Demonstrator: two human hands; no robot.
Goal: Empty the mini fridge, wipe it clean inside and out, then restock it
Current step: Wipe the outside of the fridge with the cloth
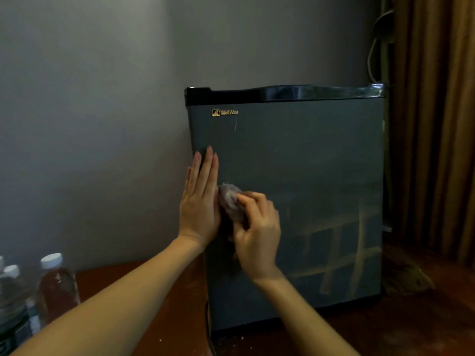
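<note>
Three white-capped plastic bottles [55,286] stand at left on the wooden counter [159,304]. One left hand [199,201] lies flat, fingers straight, on the door's left edge. One right hand [257,227] curls its fingers round a fuzzy grey cloth wad [230,201], pressed against the mini fridge [308,163], which stands upright with its smooth dark door shut, facing the viewer.

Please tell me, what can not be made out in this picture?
All in the head view:
Inside of the mini fridge: hidden by its closed door.
The cloth: mostly covered by the fingers of the right hand.
The bottles at lower left: cut off by the frame edge, labels blurred.
</note>
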